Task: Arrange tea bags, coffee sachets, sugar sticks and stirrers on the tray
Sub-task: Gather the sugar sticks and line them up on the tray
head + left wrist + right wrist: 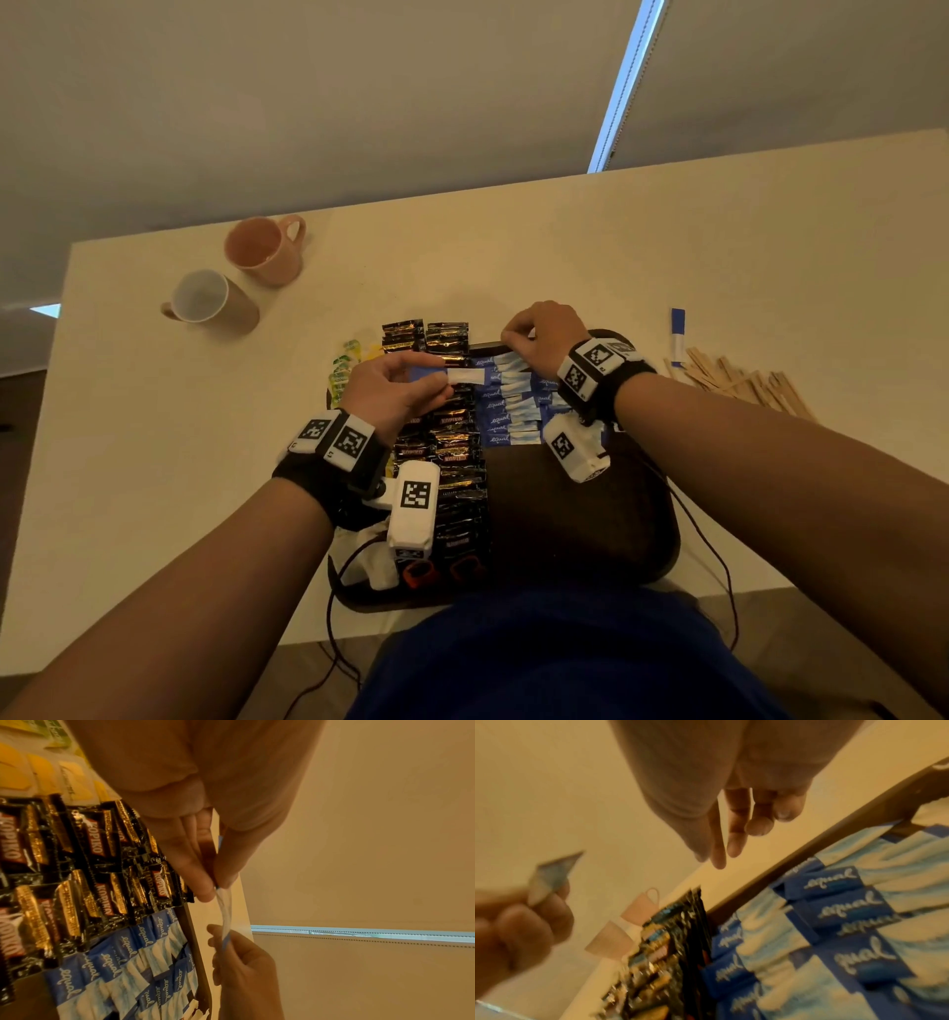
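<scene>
Here the left hand (393, 388) pinches one blue-and-white sugar stick (452, 375) by its blue end between thumb and fingertips, holding it level above the coffee sachets (452, 437), its white end pointing right toward the sugar rows. In the left wrist view the stick hangs thin and edge-on from that pinch. The right hand (544, 336) sits at the far edge of the dark tray (575, 519), its fingers curled down onto the topmost of the laid sugar sticks (506, 401); whether it pinches one or merely presses it, I cannot tell, and the right wrist view is blurred, showing fingers fairly straight and holding nothing plainly.

On the tray, yellow-green tea bags (345, 372) lie at the far left, black Kopiko sachets run in two columns down the middle, and blue Equal sticks overlap in rows to their right. The near right part of the tray is bare. One more sugar stick (678, 336) and a pile of wooden stirrers (744, 383) lie on the counter (513, 246) to the right, off the tray. Two mugs (236, 277) stand far left.

The stick looks light and limp, likely to bend or flutter, so a pinch near one end with a supporting finger under the middle seems best. The overlapping paper rows probably shift at a touch.
</scene>
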